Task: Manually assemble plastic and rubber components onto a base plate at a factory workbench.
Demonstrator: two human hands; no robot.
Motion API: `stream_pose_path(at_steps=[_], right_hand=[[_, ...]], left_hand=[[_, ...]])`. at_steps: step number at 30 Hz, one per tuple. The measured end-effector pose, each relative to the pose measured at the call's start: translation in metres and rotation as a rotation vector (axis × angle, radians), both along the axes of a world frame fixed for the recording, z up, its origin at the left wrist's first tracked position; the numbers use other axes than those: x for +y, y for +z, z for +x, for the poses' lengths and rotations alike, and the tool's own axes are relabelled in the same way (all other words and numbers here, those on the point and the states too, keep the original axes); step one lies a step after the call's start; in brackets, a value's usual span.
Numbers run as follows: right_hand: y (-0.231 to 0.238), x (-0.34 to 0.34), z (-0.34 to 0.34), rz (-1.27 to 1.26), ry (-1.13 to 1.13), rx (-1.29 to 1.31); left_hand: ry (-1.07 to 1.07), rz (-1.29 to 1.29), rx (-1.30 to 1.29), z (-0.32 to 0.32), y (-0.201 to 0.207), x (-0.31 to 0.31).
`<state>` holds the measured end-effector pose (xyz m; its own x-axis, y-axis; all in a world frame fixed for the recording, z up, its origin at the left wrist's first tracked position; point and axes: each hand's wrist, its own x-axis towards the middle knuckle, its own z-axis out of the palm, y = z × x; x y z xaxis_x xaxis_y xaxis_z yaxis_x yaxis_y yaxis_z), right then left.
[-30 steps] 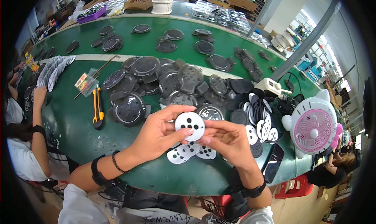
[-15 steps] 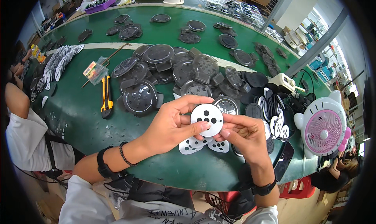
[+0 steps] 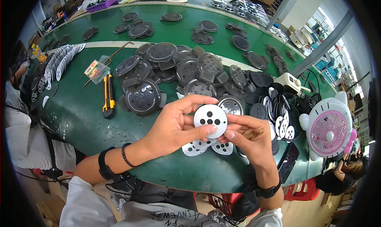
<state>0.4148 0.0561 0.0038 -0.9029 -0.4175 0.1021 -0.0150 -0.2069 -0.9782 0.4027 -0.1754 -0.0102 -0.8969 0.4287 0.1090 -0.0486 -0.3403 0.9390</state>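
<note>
My left hand (image 3: 168, 126) and my right hand (image 3: 251, 139) hold a round white disc (image 3: 216, 112) with several black spots between them, above the green table. The left thumb lies across its face, and the right fingers pinch its right edge. A dark rim shows along its top; whether that is a separate part I cannot tell. Under the hands, white spotted discs (image 3: 222, 148) lie on the table, partly covered. Just beyond is a heap of smoky dark round covers (image 3: 160, 52) with tabs. White and black discs (image 3: 282, 126) are piled right of my right hand.
Left of the heap lie a black-and-orange utility knife (image 3: 108, 98), a small plastic packet (image 3: 95, 71) and a bent metal rod (image 3: 119, 50). Rows of white discs (image 3: 63, 60) stand far left. A pink-and-white fan (image 3: 328, 133) and a phone (image 3: 288, 162) are at the right. Covers ride a green belt (image 3: 170, 28) behind.
The covers on the far green belt have shifted right. Both hands keep the white disc in nearly the same place. At the left, another person's arm has pulled back.
</note>
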Motion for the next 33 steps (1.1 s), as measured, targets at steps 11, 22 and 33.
stream_pose_path(at_steps=[11,22,33], right_hand=[[-0.0039,-0.0023,0.0022,0.042,-0.035,-0.025],[-0.0038,0.0005,-0.003,0.002,0.001,-0.087],[-0.0048,0.0009,-0.0015,0.021,-0.006,-0.042]], left_hand=[[0.013,-0.056,0.099,0.0034,-0.0044,-0.0001],[-0.026,-0.024,0.002,0.0018,-0.0051,0.0006],[-0.032,-0.013,-0.017,0.002,-0.0063,0.0008]])
